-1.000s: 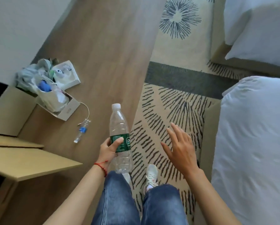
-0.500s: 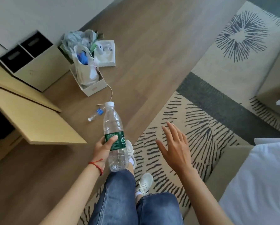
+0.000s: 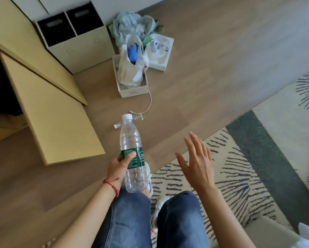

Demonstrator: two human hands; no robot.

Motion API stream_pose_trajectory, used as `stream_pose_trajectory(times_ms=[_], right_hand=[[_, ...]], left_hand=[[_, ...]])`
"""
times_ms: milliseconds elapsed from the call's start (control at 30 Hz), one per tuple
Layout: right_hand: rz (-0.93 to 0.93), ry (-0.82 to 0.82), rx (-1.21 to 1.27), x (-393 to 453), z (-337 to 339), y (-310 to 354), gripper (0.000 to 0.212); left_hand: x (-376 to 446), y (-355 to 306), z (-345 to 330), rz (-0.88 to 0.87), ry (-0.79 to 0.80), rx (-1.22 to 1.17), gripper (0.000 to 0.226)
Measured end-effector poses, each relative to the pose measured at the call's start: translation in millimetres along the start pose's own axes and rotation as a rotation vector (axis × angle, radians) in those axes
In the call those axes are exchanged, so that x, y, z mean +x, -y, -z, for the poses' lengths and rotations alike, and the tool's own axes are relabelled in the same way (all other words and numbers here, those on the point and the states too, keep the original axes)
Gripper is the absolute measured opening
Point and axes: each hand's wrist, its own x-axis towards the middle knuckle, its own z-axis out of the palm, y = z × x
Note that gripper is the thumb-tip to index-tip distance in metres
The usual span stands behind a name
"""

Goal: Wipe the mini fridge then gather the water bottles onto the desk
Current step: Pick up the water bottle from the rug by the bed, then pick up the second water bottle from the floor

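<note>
My left hand (image 3: 120, 166) grips a clear plastic water bottle (image 3: 131, 140) with a white cap and a green label, held upright in front of my knees. My right hand (image 3: 197, 161) hovers to its right, fingers spread, holding nothing. A second small clear bottle (image 3: 117, 125) lies on the wooden floor just beyond the held one, mostly hidden behind it. At the left, a tan wooden door panel (image 3: 57, 122) stands swung out from a dark cabinet opening (image 3: 1, 81). No desk top is visible.
A white box (image 3: 132, 91) holding plastic bags sits on the floor ahead, with a cord trailing from it. Beside it lie a flat white box (image 3: 159, 56) and crumpled bags. A two-slot bin (image 3: 75, 45) stands against the wall. A patterned rug (image 3: 239, 167) covers the right.
The view has swung left, away from the bed and toward the cabinet and bin. My left hand still holds the bottle upright; my right hand stays open beside it.
</note>
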Motion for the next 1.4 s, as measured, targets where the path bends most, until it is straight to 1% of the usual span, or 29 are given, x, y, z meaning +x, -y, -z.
stream_pose_trajectory(times_ms=[67,133,233,333,433,500,600,767,867,1067,1200,1300,1400], right_hand=[[0.051,0.02,-0.001,23.3,-8.0,8.5,0.053],[0.099,0.065,0.003,46.6,-20.9,15.3,0.052],[0.165,0.127,-0.015,79.9,-44.6,21.6,0.051],[0.229,0.179,-0.008,113.8,-68.4,29.9,0.05],[0.314,0.242,0.012,147.7,-95.0,35.2,0.05],[0.385,0.269,0.005,171.1,-114.5,36.2,0.048],[0.489,0.315,-0.005,203.5,-142.7,37.4,0.048],[0.585,0.371,0.012,247.0,-192.0,41.0,0.048],[0.642,0.403,0.001,267.9,-234.8,40.1,0.046],[0.684,0.549,-0.09,303.4,-340.4,29.7,0.046],[0.665,0.595,-0.111,322.2,-416.5,14.5,0.048],[0.67,0.63,-0.138,337.1,-470.2,5.4,0.048],[0.636,0.629,-0.112,349.5,-515.9,2.6,0.045]], left_hand=[[14.2,-4.0,2.9,0.01,-0.032,-0.026,0.061],[28.0,-4.2,7.1,0.033,-0.075,-0.066,0.057],[50.4,-0.2,11.2,0.072,-0.14,-0.143,0.043],[73.5,3.8,13.8,0.105,-0.207,-0.211,0.02],[98.5,6.5,13.3,0.126,-0.265,-0.268,0.028],[116.9,9.9,11.7,0.13,-0.329,-0.318,0.029],[144.2,17.5,9.8,0.16,-0.413,-0.468,0.03],[187.1,40.3,5.5,0.203,-0.505,-0.591,0.018],[218.6,65.3,4.2,0.206,-0.531,-0.61,0.014],[293.5,122.2,5.8,0.251,-0.548,-0.676,0.016],[347.7,160.8,14.0,0.235,-0.528,-0.725,0.027],[384.8,190.5,17.8,0.22,-0.527,-0.703,0.018],[416.4,217.6,19.0,0.212,-0.554,-0.679,0.009]])
